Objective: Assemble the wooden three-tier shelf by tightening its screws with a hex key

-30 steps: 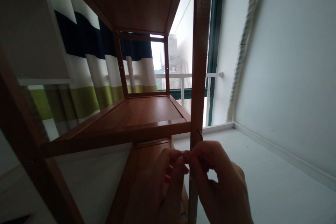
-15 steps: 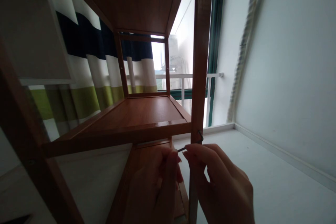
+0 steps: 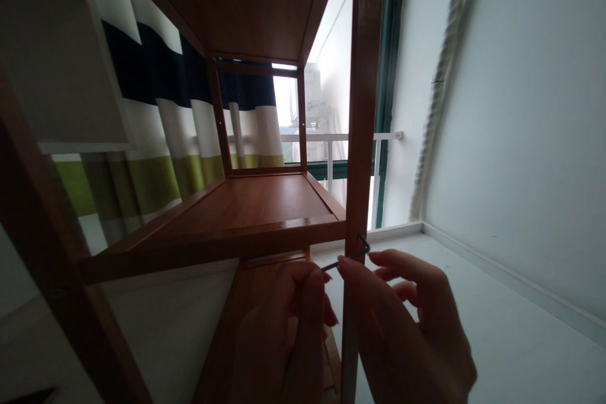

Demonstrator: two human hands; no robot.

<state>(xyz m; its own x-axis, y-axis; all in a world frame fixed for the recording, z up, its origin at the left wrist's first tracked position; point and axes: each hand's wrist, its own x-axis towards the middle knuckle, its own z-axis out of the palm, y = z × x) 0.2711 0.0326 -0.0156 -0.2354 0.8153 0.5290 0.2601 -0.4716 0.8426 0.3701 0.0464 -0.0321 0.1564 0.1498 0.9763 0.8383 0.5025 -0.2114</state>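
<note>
A brown wooden shelf unit (image 3: 255,202) fills the middle of the view, seen along its length. A small dark L-shaped hex key (image 3: 348,255) sticks into the shelf's near upright post (image 3: 362,107), just below the joint with the middle board. My left hand (image 3: 288,334) pinches the free end of the key between thumb and fingers. My right hand (image 3: 407,322) is beside it, thumb tip touching the key, the other fingers loosely spread over the post.
A striped curtain (image 3: 156,132) in white, navy and green hangs at the left. Behind the shelf are a window with a green frame and a white railing (image 3: 331,136). A pale wall and floor (image 3: 497,202) lie at the right.
The hands have drawn slightly apart and the key's long arm has swung up a little. My right hand's fingers have opened out from a tight pinch.
</note>
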